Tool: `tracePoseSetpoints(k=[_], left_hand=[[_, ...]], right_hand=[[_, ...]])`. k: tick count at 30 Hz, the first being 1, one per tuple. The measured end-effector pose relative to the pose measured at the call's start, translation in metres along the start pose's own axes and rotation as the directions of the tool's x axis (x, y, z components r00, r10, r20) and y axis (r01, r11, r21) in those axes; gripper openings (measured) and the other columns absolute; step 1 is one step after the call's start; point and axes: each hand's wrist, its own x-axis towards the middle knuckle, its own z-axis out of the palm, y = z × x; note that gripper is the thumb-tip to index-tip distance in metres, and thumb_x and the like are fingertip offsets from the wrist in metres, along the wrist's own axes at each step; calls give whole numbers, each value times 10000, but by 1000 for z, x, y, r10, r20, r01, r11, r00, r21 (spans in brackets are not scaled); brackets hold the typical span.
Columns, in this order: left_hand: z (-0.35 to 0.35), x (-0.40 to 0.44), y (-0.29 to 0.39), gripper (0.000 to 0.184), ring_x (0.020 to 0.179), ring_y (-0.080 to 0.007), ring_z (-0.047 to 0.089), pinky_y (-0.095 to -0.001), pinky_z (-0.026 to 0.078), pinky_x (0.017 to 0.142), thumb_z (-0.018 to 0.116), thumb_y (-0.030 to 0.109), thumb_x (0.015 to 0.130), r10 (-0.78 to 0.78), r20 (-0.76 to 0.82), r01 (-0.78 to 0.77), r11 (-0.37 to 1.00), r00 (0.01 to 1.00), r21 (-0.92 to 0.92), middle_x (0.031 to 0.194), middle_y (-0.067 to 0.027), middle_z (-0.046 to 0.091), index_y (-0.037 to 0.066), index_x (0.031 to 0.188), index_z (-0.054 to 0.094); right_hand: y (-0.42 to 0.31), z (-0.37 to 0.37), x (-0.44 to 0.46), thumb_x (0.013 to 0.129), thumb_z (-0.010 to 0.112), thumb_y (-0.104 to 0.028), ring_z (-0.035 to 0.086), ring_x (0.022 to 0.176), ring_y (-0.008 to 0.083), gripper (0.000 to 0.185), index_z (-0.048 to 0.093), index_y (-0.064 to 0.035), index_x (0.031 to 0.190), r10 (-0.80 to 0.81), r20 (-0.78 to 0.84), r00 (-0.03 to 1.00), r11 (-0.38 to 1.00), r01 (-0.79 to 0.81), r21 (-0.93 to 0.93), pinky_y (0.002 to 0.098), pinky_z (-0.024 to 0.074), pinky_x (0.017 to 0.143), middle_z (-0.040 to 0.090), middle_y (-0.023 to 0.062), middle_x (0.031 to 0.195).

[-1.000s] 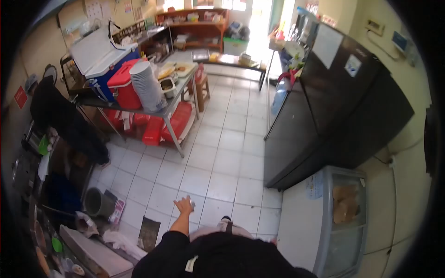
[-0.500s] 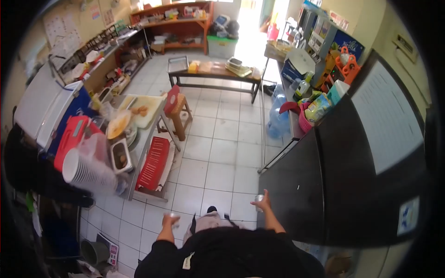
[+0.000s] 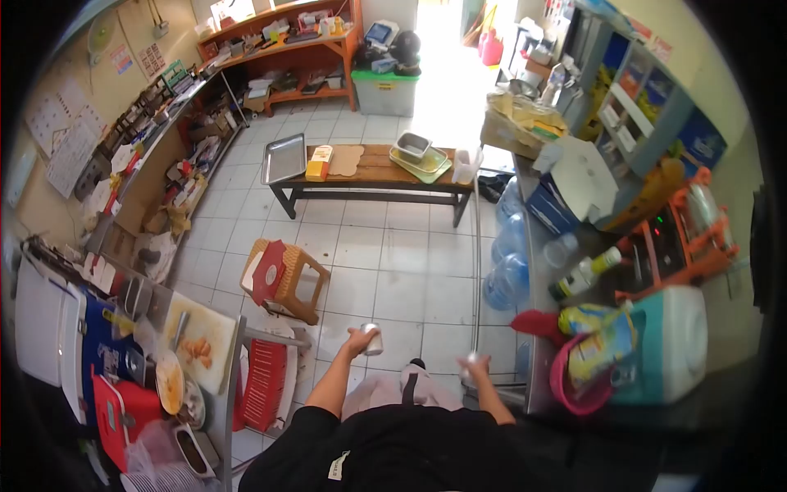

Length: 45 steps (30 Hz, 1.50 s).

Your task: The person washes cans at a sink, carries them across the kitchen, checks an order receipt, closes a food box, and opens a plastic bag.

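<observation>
My left hand (image 3: 355, 341) is out in front of my body, its fingers closed round a small silver can (image 3: 374, 340). Lower and to the right, my right hand (image 3: 481, 366) grips another small silver can (image 3: 468, 371), partly smeared by motion. Both cans are held above the tiled floor, clear of any surface. Whether they are full or what label they bear cannot be made out.
Ahead stands a wooden bench (image 3: 369, 170) with trays on it. A woven stool (image 3: 300, 283) is at the left, near a steel table with a cutting board (image 3: 215, 328). On the right are water bottles (image 3: 507, 281) and a counter holding a pink basket (image 3: 566, 385).
I have moved forward: the bench and stool are nearer, and the dark fridge has largely slid out of view at the right. Both hands still hold their cans; the left is raised higher.
</observation>
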Motion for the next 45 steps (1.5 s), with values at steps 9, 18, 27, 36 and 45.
tracePoseSetpoints(k=[9, 18, 27, 36, 45], left_hand=[[-54, 231, 243, 558, 819, -250, 586, -414, 510, 620, 601, 380, 799, -100, 163, 181, 753, 982, -632, 992, -157, 522, -30, 1119, 396], [-74, 564, 531, 692, 951, -230, 529, -370, 490, 734, 702, 297, 729, 265, -4, -252, 916, 964, -313, 1081, -183, 444, 34, 1108, 186], [0, 822, 650, 814, 1102, -421, 448, -434, 378, 927, 675, 415, 686, 452, -173, -436, 892, 875, 120, 1184, -315, 432, -53, 1220, 277], [12, 860, 627, 862, 1204, -442, 334, -471, 270, 1003, 548, 519, 742, -53, 47, 42, 977, 998, 210, 1293, -293, 342, 57, 1363, 169], [-149, 778, 609, 470, 1223, -182, 368, -293, 275, 1014, 430, 93, 897, 543, 436, -215, 769, 718, -602, 1310, -110, 414, 19, 1343, 297]], right_hand=[[-420, 108, 216, 588, 816, -390, 542, 943, 263, 848, 290, -55, 1163, -204, 373, 905, 822, -49, 567, 433, 499, 716, 469, 160, 1097], [-741, 169, 419, 581, 811, -437, 548, 880, 253, 826, 317, -74, 1136, -350, 116, 929, 736, 196, 648, 397, 483, 701, 496, 128, 1044], [-887, 258, 635, 733, 574, -571, 567, 847, 414, 665, 429, -38, 1105, -536, -286, 794, 844, 513, -158, 468, 461, 727, 547, 237, 981], [-898, 297, 648, 818, 541, -414, 530, 865, 465, 539, 358, -57, 1178, -320, -175, 931, 904, 245, -350, 510, 442, 732, 447, 292, 1008], [-873, 268, 613, 787, 550, -126, 419, 1114, 401, 514, 379, 11, 1252, -668, -246, 702, 737, 582, -342, 423, 308, 970, 441, 251, 1207]])
